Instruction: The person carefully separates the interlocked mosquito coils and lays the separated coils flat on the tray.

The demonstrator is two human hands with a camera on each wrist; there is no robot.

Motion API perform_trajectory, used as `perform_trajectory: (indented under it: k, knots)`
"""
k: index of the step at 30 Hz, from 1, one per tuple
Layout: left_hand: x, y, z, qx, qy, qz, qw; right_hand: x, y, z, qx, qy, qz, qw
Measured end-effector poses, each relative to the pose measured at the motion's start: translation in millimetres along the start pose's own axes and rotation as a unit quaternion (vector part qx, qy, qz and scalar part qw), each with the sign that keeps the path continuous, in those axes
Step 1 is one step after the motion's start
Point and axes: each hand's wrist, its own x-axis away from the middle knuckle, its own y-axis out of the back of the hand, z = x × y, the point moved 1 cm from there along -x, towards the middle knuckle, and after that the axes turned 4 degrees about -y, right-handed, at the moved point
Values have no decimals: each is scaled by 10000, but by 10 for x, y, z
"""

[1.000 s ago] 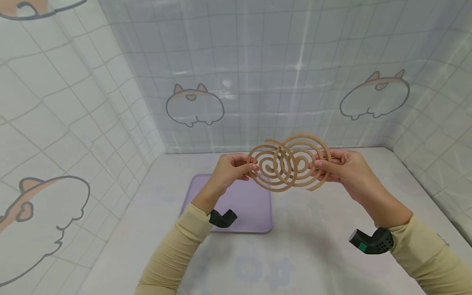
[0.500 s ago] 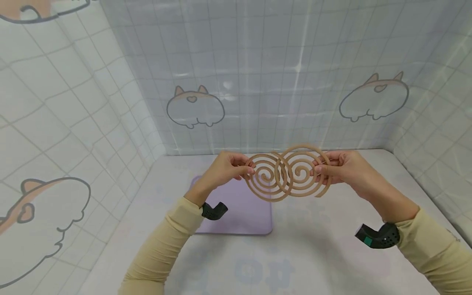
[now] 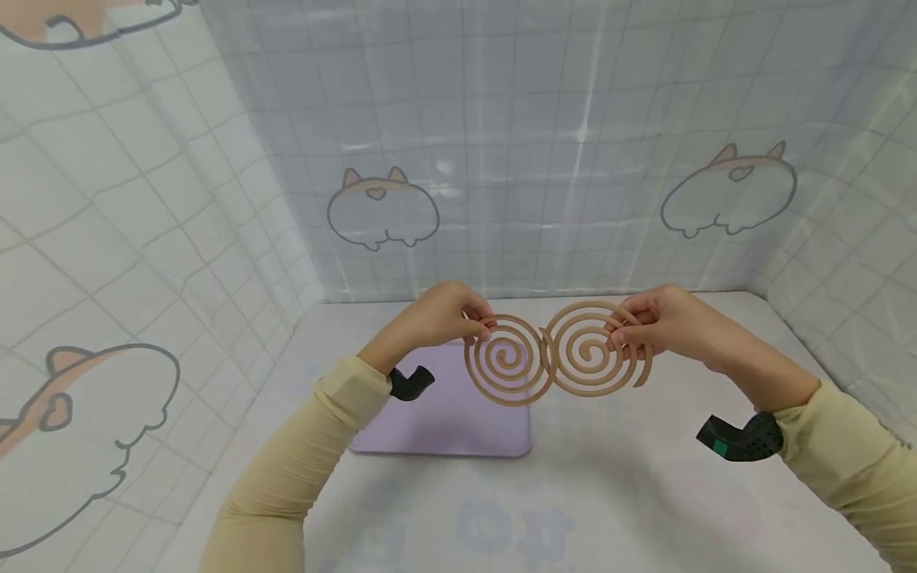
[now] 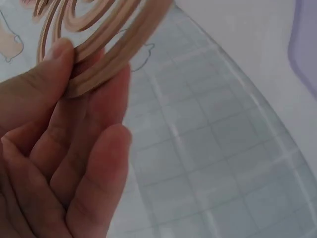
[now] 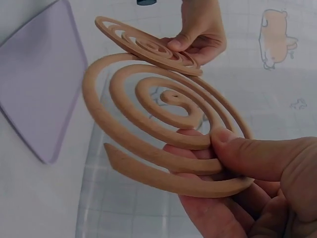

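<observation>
Two brown mosquito coils are held up side by side above the table. In the head view my left hand [image 3: 440,316] pinches the left coil [image 3: 512,403] at its upper left edge, between thumb and fingers. My right hand [image 3: 669,322] grips the right coil [image 3: 587,393] by its outer rings, thumb on the near face. The coils' edges overlap slightly in the middle. From the right wrist, the right coil [image 5: 148,150] appears close up, the left coil [image 5: 151,47] tilted behind it. Only part of the left coil [image 4: 119,59] shows in the left wrist view.
A flat purple tray [image 3: 458,426] lies on the white table [image 3: 609,509], below and left of the coils. Tile-patterned walls with cartoon animals [image 3: 383,211] enclose the back and sides. Black devices [image 3: 741,438] sit at both wrists.
The hands have moved apart, and the coils, which overlapped widely, now overlap only at their edges. Both coils are a little lower than before.
</observation>
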Motion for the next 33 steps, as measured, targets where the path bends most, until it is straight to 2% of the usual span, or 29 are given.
perform_trajectory:
  k: [5, 9, 11, 15, 18, 21, 26, 30, 33]
  knots:
    - [-42, 37, -32, -708, -62, 257, 9971, -43, -11, 31, 195, -33, 139, 9997]
    - [-66, 62, -33, -1464, -108, 326, 9886, -65, -12, 38, 328, -65, 160, 9993]
    - [-63, 76, -39, -1757, -29, 331, 9839, -73, -6, 32, 381, -74, 139, 9992]
    - [-33, 92, -13, -2205, 224, 173, 9750, -89, 11, -1, 310, -79, 120, 9994]
    - [9, 79, 66, -2566, 347, -37, 9659, -95, 19, -28, 221, -110, 94, 9997]
    - [72, 38, 180, -2899, 346, -322, 9559, -99, 20, -55, 178, -117, 56, 9998]
    - [214, -73, 468, -3478, 425, -896, 9323, -101, 26, -98, 217, -89, -100, 9997]
    - [354, -180, 763, -3918, 652, -1161, 9103, -100, 37, -134, 196, -109, -207, 9995]
    - [470, -262, 968, -4284, 707, -1235, 8923, -106, 45, -164, 108, -109, -221, 9996]
